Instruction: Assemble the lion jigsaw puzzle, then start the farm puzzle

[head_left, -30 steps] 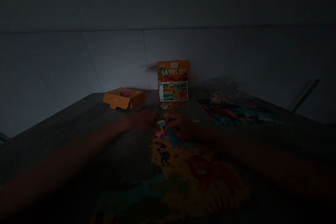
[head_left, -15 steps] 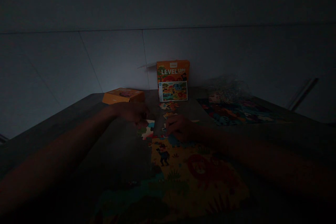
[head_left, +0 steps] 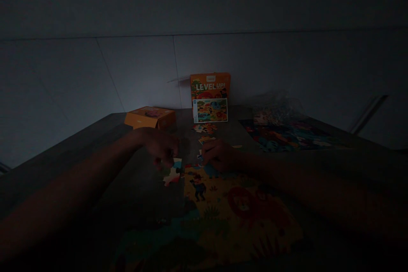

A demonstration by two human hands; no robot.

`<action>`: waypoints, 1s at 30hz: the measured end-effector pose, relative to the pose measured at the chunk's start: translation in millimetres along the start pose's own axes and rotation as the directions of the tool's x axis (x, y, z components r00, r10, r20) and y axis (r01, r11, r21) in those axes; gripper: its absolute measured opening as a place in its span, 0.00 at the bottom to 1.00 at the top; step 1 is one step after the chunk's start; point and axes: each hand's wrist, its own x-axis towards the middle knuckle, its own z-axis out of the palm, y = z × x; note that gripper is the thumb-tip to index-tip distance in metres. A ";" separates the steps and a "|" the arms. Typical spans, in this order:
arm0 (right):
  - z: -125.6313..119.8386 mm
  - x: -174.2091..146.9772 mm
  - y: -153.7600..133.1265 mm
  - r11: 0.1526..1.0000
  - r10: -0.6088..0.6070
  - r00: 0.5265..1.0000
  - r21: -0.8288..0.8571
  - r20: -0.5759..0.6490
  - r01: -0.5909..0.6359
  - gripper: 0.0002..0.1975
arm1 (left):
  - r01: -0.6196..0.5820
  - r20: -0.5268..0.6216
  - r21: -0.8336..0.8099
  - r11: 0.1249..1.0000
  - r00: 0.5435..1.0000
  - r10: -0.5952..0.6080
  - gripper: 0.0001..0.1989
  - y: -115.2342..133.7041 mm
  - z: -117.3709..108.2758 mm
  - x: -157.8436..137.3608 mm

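Observation:
My left hand is closed, its fingertips on a small joined section of puzzle pieces in white, blue and pink, just left of the puzzle. On the right, my right hand curls its fingers down at the puzzle's top edge, pinching a small puzzle piece that is partly hidden. Below both hands lies the partly joined jigsaw puzzle, with a lion, a blue elephant and a figure in a hat. The scene is very dark, so fingertip detail is faint.
An orange "LEVEL UP!" box stands against the wall, a picture card leaning on it. Loose pieces lie before it. An orange box sits left. To the right are a dark picture sheet and a clear plastic bag.
My left hand and the joined pieces under it have shifted a little left and toward me, away from the puzzle's edge. My right hand has stayed almost in place.

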 end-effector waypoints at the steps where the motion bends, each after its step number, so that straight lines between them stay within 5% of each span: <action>1: -0.1 -0.1 0.0 1.000 -0.006 1.000 0.006 -0.006 0.006 0.16 | 0.000 0.017 0.025 1.000 1.000 0.000 0.09 1.8 1.6 2.9; 6: 1.7 -0.7 2.2 0.999 -0.030 0.999 0.029 -0.034 0.031 0.15 | 0.031 0.087 0.058 0.998 0.996 -0.036 0.14 10.1 9.3 16.0; 14: 2.5 0.5 3.5 0.991 -0.134 0.987 0.016 -0.092 0.136 0.14 | 0.085 0.042 0.047 0.995 0.995 -0.088 0.13 10.5 12.8 18.3; 18: -1.3 4.3 -5.6 0.961 -0.212 0.977 -0.180 0.008 0.210 0.10 | 0.104 -0.004 0.023 0.994 0.995 -0.103 0.13 7.4 14.9 18.3; 21: -2.0 7.3 -13.8 0.909 -0.228 0.967 -0.331 0.111 0.252 0.05 | 0.100 -0.162 -0.001 0.995 0.982 -0.099 0.09 2.2 28.5 13.7; 25: 2.1 7.1 -16.2 0.917 -0.174 0.978 -0.343 0.113 0.203 0.05 | 0.129 -0.469 -0.049 0.990 0.873 -0.137 0.10 -1.5 76.0 0.6; 29: 6.5 5.1 -12.1 0.948 -0.117 0.990 -0.289 0.081 0.135 0.06 | 0.117 -0.737 -0.242 0.963 0.623 -0.261 0.21 -1.4 129.7 -17.6; 30: 6.3 5.0 -11.7 0.950 -0.114 0.990 -0.283 0.078 0.132 0.06 | 0.044 -0.734 -0.309 0.950 0.624 -0.268 0.22 -2.1 138.1 -21.6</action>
